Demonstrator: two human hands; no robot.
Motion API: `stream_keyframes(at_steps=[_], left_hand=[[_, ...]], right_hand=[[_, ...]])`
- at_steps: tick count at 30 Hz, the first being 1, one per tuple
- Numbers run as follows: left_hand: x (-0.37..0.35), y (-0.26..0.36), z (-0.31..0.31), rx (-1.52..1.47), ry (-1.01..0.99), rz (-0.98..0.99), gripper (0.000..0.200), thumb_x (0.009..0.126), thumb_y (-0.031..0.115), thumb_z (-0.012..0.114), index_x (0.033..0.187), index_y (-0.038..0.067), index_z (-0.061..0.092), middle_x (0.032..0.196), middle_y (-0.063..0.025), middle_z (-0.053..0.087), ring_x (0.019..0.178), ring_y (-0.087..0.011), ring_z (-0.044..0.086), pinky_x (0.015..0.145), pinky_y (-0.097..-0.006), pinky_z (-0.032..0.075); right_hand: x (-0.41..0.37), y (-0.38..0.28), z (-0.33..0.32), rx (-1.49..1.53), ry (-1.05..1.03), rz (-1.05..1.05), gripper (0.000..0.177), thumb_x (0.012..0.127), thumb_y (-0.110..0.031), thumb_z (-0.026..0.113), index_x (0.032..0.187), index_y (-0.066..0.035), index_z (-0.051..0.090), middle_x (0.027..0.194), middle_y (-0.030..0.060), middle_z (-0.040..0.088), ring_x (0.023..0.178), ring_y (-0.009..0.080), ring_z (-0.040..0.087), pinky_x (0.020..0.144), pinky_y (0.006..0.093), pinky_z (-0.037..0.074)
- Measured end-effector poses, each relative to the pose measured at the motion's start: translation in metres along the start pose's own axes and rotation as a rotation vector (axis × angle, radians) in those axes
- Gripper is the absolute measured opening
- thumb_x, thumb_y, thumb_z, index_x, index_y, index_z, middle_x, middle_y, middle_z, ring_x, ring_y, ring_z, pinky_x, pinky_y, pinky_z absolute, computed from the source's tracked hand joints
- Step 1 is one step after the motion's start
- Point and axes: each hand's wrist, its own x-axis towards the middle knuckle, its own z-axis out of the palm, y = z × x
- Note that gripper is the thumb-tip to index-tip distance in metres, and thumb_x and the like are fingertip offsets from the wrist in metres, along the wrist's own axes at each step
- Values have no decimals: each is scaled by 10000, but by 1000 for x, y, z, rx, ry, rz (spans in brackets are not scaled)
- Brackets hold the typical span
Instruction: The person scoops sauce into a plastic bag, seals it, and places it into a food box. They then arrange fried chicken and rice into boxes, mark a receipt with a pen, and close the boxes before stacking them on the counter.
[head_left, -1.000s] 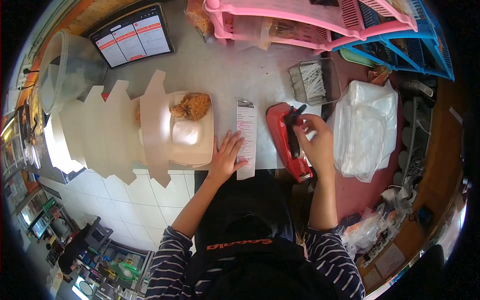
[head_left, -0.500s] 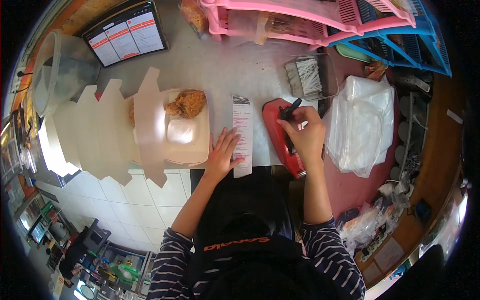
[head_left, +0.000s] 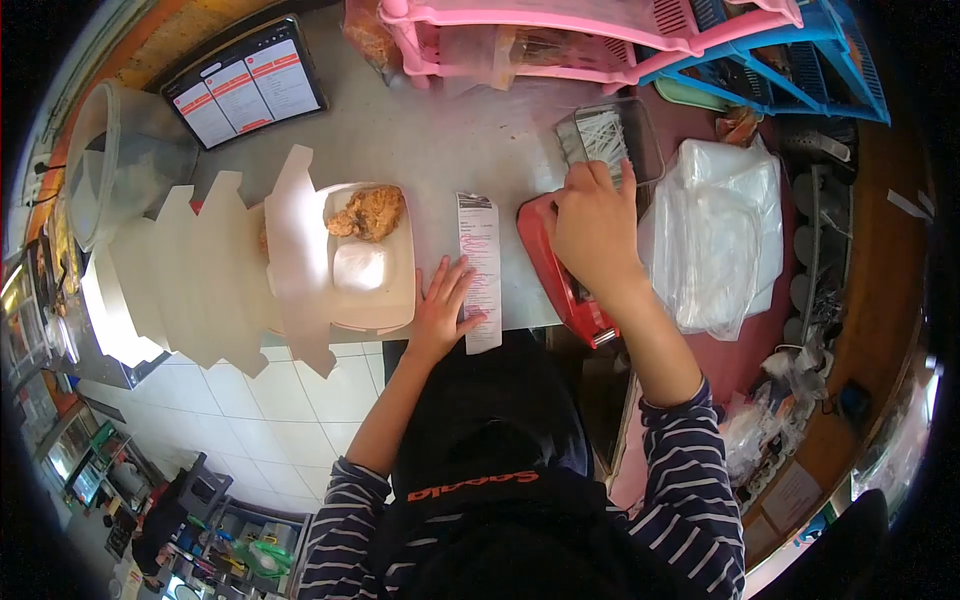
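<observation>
My left hand (head_left: 440, 315) lies flat with fingers spread, its fingertips on the left edge of a long paper receipt (head_left: 482, 270) that bears pink marker scribbles. My right hand (head_left: 598, 225) is closed, back up, over the upper part of a red tape dispenser (head_left: 545, 255). Its fingertips bend down beside the clear container of white sticks (head_left: 602, 135); what they hold, if anything, is hidden. Left of the receipt stands an open cardboard meal box (head_left: 400, 280) with a piece of fried chicken (head_left: 372, 213) and a white wrapped bundle (head_left: 361, 265).
Stacked unfolded boxes (head_left: 190, 280) stand at the left, below a tablet (head_left: 250, 85) showing order lists. Clear plastic bags (head_left: 715, 240) lie at the right. Pink (head_left: 560, 70) and blue (head_left: 790, 105) racks line the back. The table's front edge runs by my body.
My right hand has moved up and turned back-side up over the dispenser. The black marker it held is out of sight. My left hand stays on the receipt.
</observation>
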Motion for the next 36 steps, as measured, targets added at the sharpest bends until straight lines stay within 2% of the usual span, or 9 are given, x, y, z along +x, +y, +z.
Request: stream_keyframes(at_steps=[3,5,6,8,12,14,23,29,36], left_hand=[[-1,-1,1,-15,17,-2,682,698,450,662,1264,131,454,1385,-50,370,1308,-276,296,1044,-547,163],[-1,-1,3,-25,50,-4,682,695,453,665,1263,137,457,1357,-53,399,1296,-279,314,1041,-546,175],[-3,-3,7,-28,71,-2,683,693,453,666,1261,138,458,1336,-53,413,1287,-279,325,1041,-544,182],[-8,-7,14,-33,107,7,684,688,454,669,1258,139,460,1294,-54,442,1270,-280,347,1039,-539,195],[-9,-7,14,4,104,35,680,674,431,685,1246,136,467,1258,-44,451,1253,-271,364,1041,-533,201],[-10,-7,13,-6,108,33,674,667,412,697,1237,132,472,1269,-41,442,1259,-266,356,1045,-531,198],[-10,-5,11,-21,46,-11,681,653,379,720,1237,136,467,1276,-41,437,1276,-258,333,1057,-532,178],[-10,-5,12,-6,36,-12,692,650,375,728,1246,151,458,1282,-34,431,1281,-252,326,1064,-518,176],[-11,-6,12,-2,21,-19,701,653,376,727,1255,158,441,1293,-26,420,1287,-247,316,1064,-519,173]], right_hand=[[-1,3,-26,156,297,-7,156,738,-196,654,736,-45,616,868,83,546,941,236,490,936,483,302],[-16,8,-46,421,545,33,121,730,-134,669,719,-35,601,754,85,538,773,228,520,796,409,401],[-28,5,-49,757,715,139,151,729,-77,700,707,-42,555,659,66,516,596,190,501,582,301,404],[-45,-8,-38,1095,928,65,208,758,-53,699,692,-37,502,603,40,501,507,149,475,461,248,340],[-67,-40,22,1182,147,287,176,774,-34,668,721,-5,503,607,53,548,492,134,513,458,248,390],[-65,-54,53,1242,82,251,105,788,-45,644,832,20,575,688,110,615,585,140,599,517,267,449],[-67,-57,92,1166,50,344,116,803,-49,604,882,36,617,739,162,629,631,230,634,582,296,479],[-65,-51,80,940,320,260,111,798,-38,608,871,45,612,741,172,621,616,230,629,572,289,475],[-75,-61,86,1089,152,278,112,790,-38,619,870,41,618,708,163,620,602,215,631,554,282,475]])
